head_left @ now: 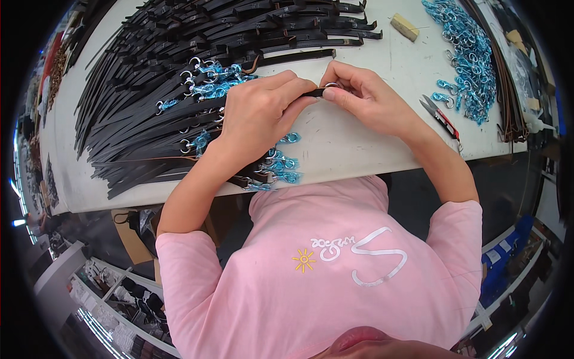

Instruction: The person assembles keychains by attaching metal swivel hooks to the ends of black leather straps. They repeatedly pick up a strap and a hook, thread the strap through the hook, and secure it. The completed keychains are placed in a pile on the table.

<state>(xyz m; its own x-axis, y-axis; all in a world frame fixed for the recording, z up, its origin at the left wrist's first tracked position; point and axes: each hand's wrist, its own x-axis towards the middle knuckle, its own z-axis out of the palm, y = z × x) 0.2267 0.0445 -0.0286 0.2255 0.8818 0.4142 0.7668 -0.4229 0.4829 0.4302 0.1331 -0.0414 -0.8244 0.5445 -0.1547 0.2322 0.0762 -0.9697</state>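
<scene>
My left hand (257, 110) pinches a black strap (312, 93) between thumb and fingers, above the table. On the right, my right hand (371, 99) is closed on the strap's end, where a silver metal ring (331, 85) shows between the fingertips. What else the right fingers cover is hidden. Beneath and beside my left forearm lie black straps (137, 128) in a fanned heap, several with metal clasps in blue film (212, 81) at their ends. More blue-wrapped clasps (284, 164) stick out below the left wrist.
Another batch of black straps (257, 27) with loops covers the far table. A yellowish block (405, 27) sits at the back. Blue-wrapped metal hardware (463, 51) is heaped on the right, near red-handled snips (443, 118). Brown straps (508, 90) hang along the white table's (371, 140) right side.
</scene>
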